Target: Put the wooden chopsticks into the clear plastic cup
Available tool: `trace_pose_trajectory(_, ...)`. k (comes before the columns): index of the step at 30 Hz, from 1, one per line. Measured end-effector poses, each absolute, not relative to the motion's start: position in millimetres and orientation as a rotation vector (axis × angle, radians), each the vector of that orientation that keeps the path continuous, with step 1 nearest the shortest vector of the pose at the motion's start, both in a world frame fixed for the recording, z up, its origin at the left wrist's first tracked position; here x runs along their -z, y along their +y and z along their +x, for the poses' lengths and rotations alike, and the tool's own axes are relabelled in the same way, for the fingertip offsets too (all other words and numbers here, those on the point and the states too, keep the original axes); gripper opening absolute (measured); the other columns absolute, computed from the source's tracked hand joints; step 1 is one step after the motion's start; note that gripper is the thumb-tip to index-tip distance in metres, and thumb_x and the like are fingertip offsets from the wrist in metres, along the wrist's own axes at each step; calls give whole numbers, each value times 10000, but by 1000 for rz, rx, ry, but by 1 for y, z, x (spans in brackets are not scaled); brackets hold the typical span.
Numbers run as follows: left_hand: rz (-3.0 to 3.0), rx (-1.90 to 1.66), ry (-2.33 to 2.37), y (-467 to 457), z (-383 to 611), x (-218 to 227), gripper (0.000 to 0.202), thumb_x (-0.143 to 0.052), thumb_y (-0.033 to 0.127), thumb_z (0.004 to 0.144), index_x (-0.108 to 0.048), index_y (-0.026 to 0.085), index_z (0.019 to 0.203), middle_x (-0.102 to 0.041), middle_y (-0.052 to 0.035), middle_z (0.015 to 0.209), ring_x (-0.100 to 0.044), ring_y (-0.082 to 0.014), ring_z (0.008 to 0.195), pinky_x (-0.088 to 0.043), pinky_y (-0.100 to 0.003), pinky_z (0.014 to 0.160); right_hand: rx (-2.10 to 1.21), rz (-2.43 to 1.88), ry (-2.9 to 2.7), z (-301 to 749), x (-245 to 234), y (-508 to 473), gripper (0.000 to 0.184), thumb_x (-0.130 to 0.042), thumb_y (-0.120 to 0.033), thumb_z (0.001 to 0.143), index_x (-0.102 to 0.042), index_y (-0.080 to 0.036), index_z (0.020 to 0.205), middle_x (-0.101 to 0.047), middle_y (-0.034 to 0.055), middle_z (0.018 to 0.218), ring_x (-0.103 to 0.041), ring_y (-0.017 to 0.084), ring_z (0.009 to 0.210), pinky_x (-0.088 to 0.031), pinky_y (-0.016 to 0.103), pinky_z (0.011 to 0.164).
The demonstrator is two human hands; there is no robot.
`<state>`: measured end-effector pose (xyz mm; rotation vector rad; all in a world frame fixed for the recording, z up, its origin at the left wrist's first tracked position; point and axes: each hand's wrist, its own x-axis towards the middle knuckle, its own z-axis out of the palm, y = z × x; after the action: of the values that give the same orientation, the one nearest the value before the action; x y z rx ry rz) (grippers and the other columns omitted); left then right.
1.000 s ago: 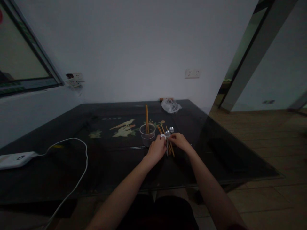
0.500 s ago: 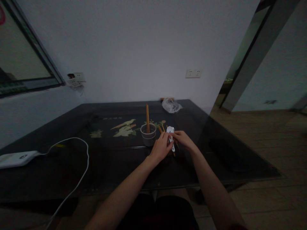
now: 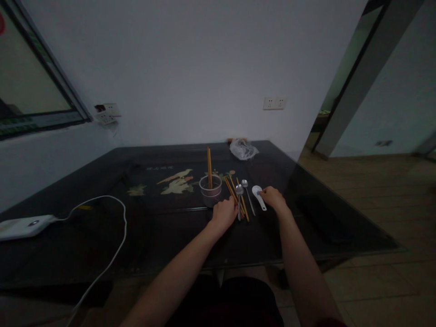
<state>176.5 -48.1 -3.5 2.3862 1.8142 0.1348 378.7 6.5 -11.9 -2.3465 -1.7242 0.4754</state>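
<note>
At the right of the cutlery, my right hand (image 3: 273, 198) is closed with its fingertips on a white soup spoon (image 3: 259, 195), which lies at the table surface. My left hand (image 3: 225, 212) is closed, its fingertips at the left edge of several wooden chopsticks (image 3: 230, 188); its grip is partly hidden. A metal spoon (image 3: 240, 190) rests over the chopsticks, and a second, slimmer metal spoon (image 3: 249, 195) lies just right of them. Beyond my left hand stands a metal cup (image 3: 211, 199) with upright chopsticks (image 3: 210, 168) in it.
The dark glossy table (image 3: 163, 245) carries a bird-and-flower picture. A crumpled clear plastic bag (image 3: 243, 150) lies at the back by the wall. On the left are a white device (image 3: 27, 227) and its cable (image 3: 124, 222). A dark flat object (image 3: 325, 222) lies on the right.
My right hand has moved right with the white spoon, away from the other cutlery. My left hand has come off that spoon and shifted left and slightly down, uncovering the metal spoons and chopsticks.
</note>
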Motion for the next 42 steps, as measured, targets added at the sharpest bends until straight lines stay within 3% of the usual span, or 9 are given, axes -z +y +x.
trace_pose_trajectory(16, 2384, -139, 1839, -43, 185, 7, 464, -320, 503, 908, -590, 164, 1075, -677, -148, 988, -649, -284, 943, -495, -378, 766, -462, -2424, -1767, 358, 4, -2, 351, -471, -371, 870, -643, -160, 1091, -630, 179, 1149, -597, 310, 1079, -457, 380, 830)
trace_pose_trajectory(33, 2395, -186, 1830, -44, 183, 2, 380, -345, 403, 897, -611, 172, 1041, -691, -132, 971, -663, -293, 900, -506, -385, 739, -440, -2442, -1801, 354, 5, -4, 394, -459, -411, 877, -631, -143, 1108, -616, 192, 1167, -592, 327, 1076, -460, 389, 820)
trace_pose_trajectory(42, 2376, -126, 1842, -44, 185, 3, 428, -381, 468, 879, -635, 162, 1039, -688, -144, 983, -657, -287, 928, -503, -361, 765, -485, -2466, -1764, 359, 1, -6, 381, -480, -361, 867, -622, -133, 1137, -602, 197, 1194, -581, 333, 1096, -461, 395, 833)
